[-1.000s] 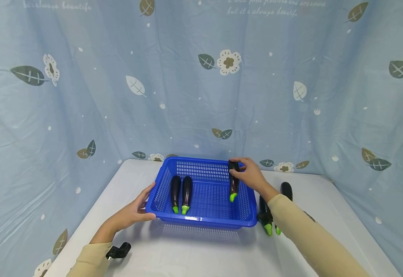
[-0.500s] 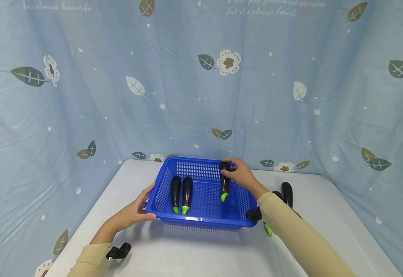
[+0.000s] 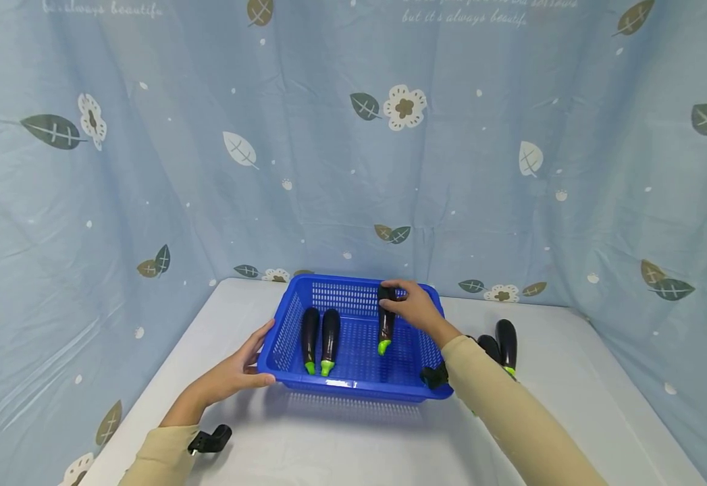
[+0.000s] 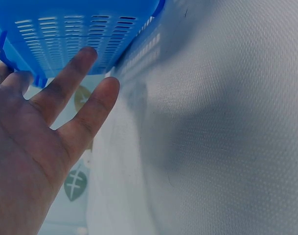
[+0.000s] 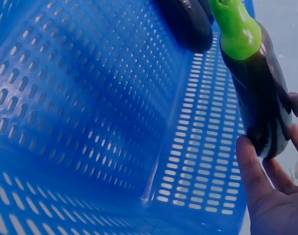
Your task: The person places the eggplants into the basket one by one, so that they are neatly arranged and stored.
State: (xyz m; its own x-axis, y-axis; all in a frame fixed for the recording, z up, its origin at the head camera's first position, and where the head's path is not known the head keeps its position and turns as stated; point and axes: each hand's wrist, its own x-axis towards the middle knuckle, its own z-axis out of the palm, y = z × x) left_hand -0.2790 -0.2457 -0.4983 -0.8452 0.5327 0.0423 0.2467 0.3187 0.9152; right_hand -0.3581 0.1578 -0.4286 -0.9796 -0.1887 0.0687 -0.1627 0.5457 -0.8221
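Note:
My right hand [image 3: 414,307] pinches an eggplant [image 3: 386,322] by its dark end, over the right half of a blue plastic basket [image 3: 353,385]. Its green stem points toward me. In the right wrist view the fingers [image 5: 256,171] wrap round the blunt end of this eggplant [image 5: 259,93]. Two more eggplants lie side by side in the basket's left half, one left [image 3: 309,337] and one right [image 3: 330,337]. My left hand [image 3: 231,371] rests against the basket's left side. Its fingers [image 4: 92,107] look spread and fairly straight in the left wrist view, near the perforated wall [image 4: 80,34].
Further eggplants [image 3: 507,343] lie on the white table [image 3: 329,445] right of the basket, partly hidden by my right sleeve [image 3: 505,405]. A patterned blue curtain [image 3: 329,169] hangs behind and at both sides. A black camera mount [image 3: 210,440] sticks out from the left wrist.
My right hand has moved left over the basket, carrying the eggplant away from the right wall. My left hand and the two eggplants in the basket have stayed put.

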